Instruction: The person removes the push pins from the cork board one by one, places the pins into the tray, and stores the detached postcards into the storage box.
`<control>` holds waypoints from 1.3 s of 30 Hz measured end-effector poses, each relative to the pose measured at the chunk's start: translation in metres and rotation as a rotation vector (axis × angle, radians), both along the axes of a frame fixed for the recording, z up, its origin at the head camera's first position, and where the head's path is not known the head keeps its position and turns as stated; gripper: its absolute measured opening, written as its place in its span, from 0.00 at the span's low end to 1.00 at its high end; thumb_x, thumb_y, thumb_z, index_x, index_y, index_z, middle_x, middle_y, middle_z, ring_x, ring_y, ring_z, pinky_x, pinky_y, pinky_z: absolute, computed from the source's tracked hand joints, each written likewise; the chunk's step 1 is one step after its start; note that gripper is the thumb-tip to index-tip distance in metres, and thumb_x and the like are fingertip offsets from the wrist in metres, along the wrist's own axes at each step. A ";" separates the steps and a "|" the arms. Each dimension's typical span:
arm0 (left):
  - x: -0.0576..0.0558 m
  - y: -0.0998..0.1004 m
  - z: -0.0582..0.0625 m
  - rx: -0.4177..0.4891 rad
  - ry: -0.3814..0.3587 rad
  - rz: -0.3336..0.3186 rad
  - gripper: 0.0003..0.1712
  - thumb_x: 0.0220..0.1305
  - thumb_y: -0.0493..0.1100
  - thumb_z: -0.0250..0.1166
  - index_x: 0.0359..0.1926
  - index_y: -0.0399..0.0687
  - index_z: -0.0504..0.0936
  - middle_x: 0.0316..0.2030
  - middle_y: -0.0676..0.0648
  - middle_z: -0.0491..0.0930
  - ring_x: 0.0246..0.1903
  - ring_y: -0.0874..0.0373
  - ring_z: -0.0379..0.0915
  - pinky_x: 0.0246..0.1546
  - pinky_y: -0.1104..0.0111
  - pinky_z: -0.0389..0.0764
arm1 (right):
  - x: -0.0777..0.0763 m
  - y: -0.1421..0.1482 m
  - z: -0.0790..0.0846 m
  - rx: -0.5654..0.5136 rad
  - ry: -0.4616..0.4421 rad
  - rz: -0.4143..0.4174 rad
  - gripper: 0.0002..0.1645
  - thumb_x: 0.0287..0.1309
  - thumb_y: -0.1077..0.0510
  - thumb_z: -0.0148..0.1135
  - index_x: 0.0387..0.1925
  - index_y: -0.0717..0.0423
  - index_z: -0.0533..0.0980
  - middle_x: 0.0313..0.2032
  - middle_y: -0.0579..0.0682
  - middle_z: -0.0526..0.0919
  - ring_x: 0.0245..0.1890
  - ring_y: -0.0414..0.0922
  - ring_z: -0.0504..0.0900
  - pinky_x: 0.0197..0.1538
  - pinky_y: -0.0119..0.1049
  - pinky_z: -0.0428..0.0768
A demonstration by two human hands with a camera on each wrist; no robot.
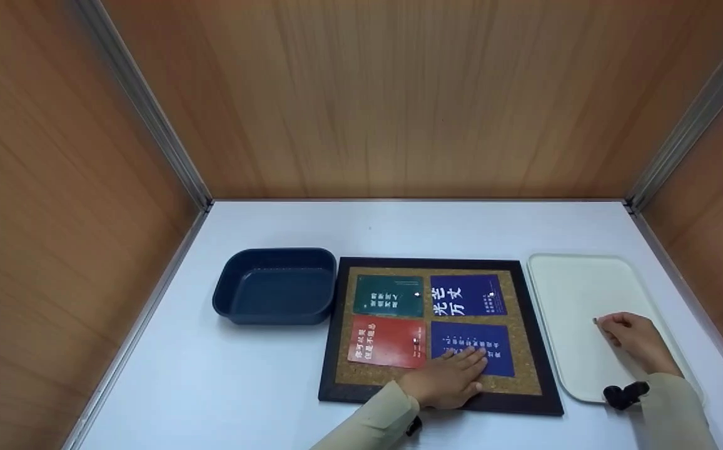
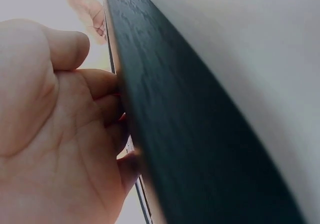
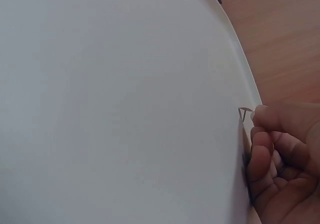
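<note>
My left hand (image 1: 446,378) rests with its fingers spread across the lower right blue card (image 1: 499,353) on a dark-framed cork board (image 1: 436,387). In the left wrist view, the fingers of that hand (image 2: 60,119) reach past the board's dark frame (image 2: 165,104). Over the pale tray (image 1: 571,287), my right hand (image 1: 637,340) pinches a small metal thumbtack (image 3: 245,109) between thumb and finger. A red card (image 1: 386,350), a green card (image 1: 393,287) and another blue card (image 1: 480,294) also lie on the cork.
A dark blue dish (image 1: 274,290) stands left of the board, close to its frame. The tray lies right of the board. Wood panels (image 1: 399,100) enclose the white table (image 1: 211,387) at the back and both sides.
</note>
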State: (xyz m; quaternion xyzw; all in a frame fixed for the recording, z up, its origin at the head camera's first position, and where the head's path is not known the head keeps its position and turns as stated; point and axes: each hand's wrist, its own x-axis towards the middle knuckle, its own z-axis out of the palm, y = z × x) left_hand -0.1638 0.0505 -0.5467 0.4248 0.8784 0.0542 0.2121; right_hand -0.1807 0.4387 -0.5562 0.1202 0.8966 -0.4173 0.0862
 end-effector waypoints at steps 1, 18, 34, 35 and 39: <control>0.000 0.000 0.000 -0.001 -0.001 -0.002 0.31 0.76 0.58 0.32 0.76 0.61 0.42 0.75 0.61 0.37 0.75 0.66 0.32 0.75 0.69 0.44 | 0.000 0.000 0.000 -0.002 0.000 -0.001 0.32 0.69 0.43 0.51 0.52 0.72 0.71 0.34 0.45 0.78 0.30 0.34 0.74 0.33 0.27 0.76; -0.001 0.000 -0.001 0.003 -0.010 -0.003 0.31 0.76 0.59 0.32 0.76 0.61 0.42 0.75 0.61 0.36 0.75 0.65 0.32 0.75 0.69 0.44 | -0.004 -0.003 0.007 -0.183 0.026 -0.023 0.32 0.71 0.48 0.49 0.57 0.76 0.69 0.36 0.37 0.80 0.33 0.31 0.77 0.37 0.26 0.81; 0.000 0.000 0.000 0.011 0.005 0.001 0.32 0.76 0.58 0.33 0.76 0.60 0.44 0.76 0.61 0.38 0.75 0.66 0.33 0.75 0.69 0.45 | -0.006 -0.023 0.030 -0.511 0.017 0.009 0.29 0.69 0.51 0.53 0.59 0.72 0.69 0.37 0.35 0.85 0.38 0.30 0.84 0.45 0.22 0.81; 0.000 0.000 0.001 0.013 0.002 0.001 0.32 0.76 0.58 0.33 0.76 0.60 0.44 0.76 0.60 0.38 0.75 0.66 0.33 0.75 0.69 0.45 | -0.007 -0.024 0.031 -0.536 0.010 0.016 0.27 0.69 0.52 0.53 0.59 0.70 0.70 0.37 0.36 0.85 0.39 0.31 0.84 0.46 0.23 0.82; 0.000 -0.001 0.001 0.017 -0.010 -0.001 0.32 0.76 0.58 0.33 0.76 0.59 0.43 0.76 0.60 0.38 0.75 0.65 0.33 0.75 0.69 0.45 | -0.007 -0.034 0.036 -0.613 -0.019 0.030 0.24 0.70 0.53 0.53 0.58 0.66 0.72 0.39 0.39 0.86 0.41 0.33 0.85 0.47 0.25 0.82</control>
